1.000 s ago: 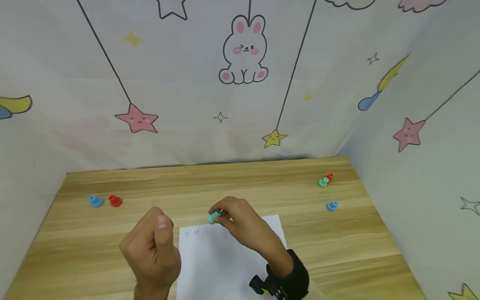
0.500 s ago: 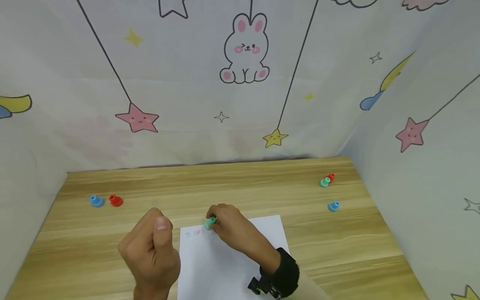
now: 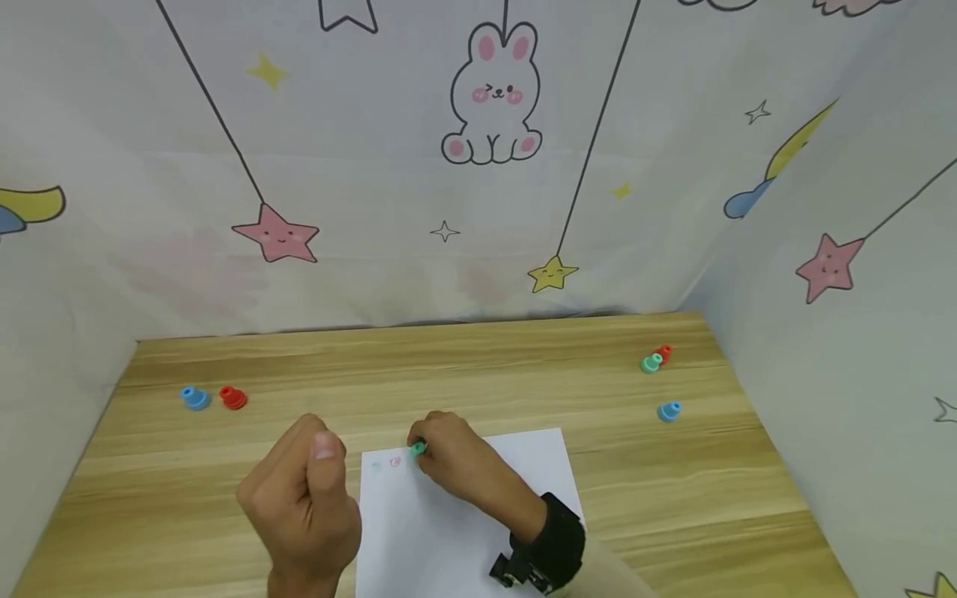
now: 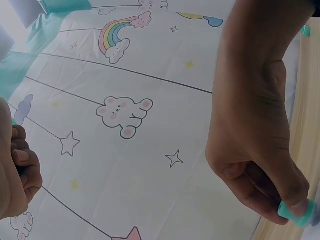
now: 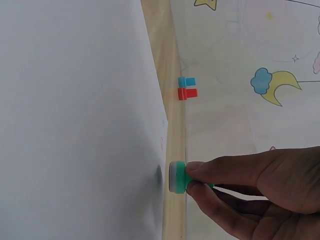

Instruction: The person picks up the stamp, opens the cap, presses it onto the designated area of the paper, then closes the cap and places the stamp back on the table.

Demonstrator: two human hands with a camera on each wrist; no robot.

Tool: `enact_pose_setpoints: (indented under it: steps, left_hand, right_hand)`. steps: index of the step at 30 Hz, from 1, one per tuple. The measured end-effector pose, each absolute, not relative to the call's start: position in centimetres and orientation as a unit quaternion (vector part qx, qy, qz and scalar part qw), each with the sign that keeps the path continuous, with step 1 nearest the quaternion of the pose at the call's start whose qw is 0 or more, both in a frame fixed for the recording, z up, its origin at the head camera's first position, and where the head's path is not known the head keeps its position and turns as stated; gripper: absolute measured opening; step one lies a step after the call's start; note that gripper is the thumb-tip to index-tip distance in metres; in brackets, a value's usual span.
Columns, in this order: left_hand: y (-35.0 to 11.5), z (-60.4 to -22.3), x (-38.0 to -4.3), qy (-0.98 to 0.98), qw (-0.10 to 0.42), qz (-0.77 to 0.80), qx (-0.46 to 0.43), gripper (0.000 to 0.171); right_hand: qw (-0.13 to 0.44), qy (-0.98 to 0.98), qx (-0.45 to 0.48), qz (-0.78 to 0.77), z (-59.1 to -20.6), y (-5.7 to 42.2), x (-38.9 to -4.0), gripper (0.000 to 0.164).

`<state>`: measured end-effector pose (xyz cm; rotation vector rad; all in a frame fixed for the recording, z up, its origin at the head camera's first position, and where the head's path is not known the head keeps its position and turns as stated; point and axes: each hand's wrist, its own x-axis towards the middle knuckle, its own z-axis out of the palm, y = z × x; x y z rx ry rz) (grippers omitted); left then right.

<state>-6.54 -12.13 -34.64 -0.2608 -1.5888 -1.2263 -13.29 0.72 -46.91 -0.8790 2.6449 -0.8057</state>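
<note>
My right hand (image 3: 452,455) pinches a small green stamp (image 5: 179,177) between thumb and fingers, its wide grey base turned toward the paper. In the head view the stamp is right at the far edge of the white sheet of paper (image 3: 441,540), beside a small pink print (image 3: 395,462) and a fainter greenish one (image 3: 377,467). My left hand (image 3: 302,498) is a fist raised over the left side of the sheet, thumb folded on top, with nothing visible in it. The left wrist view shows this fist (image 4: 20,175) at its left edge.
On the wooden table (image 3: 149,498), a blue stamp (image 3: 196,398) and a red stamp (image 3: 233,398) stand at the left. Another green stamp (image 3: 651,364), a red one (image 3: 664,355) and a blue one (image 3: 669,411) are at the right. Patterned cloth walls (image 3: 359,183) enclose the back and sides.
My right hand has come down and slightly left, bringing the green stamp from a tilted hold beyond the sheet to the sheet's far edge, more upright. The left fist stays in place.
</note>
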Motion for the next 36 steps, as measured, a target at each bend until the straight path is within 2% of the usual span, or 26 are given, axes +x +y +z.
enact_pose_setpoints:
  steps: [25,32,36]
  left_hand:
    - [-12.0,-34.8,-6.4,-0.662,0.541,-0.506,-0.116,0.043]
    - [-12.3,-34.6,-6.2,-0.660,0.542,-0.507,-0.118,0.045]
    - [-12.5,-34.6,-6.1,-0.664,0.540,-0.506,-0.110,0.045]
  right_hand:
    - [0.084,0.922,-0.311,-0.214,-48.7,0.4,-13.1,0.013]
    - [0.129,0.904,-0.282,-0.295,-47.5,1.3,-13.8,0.015]
    - [0.117,0.880,-0.257,-0.381,-45.0,2.7,-14.1,0.016]
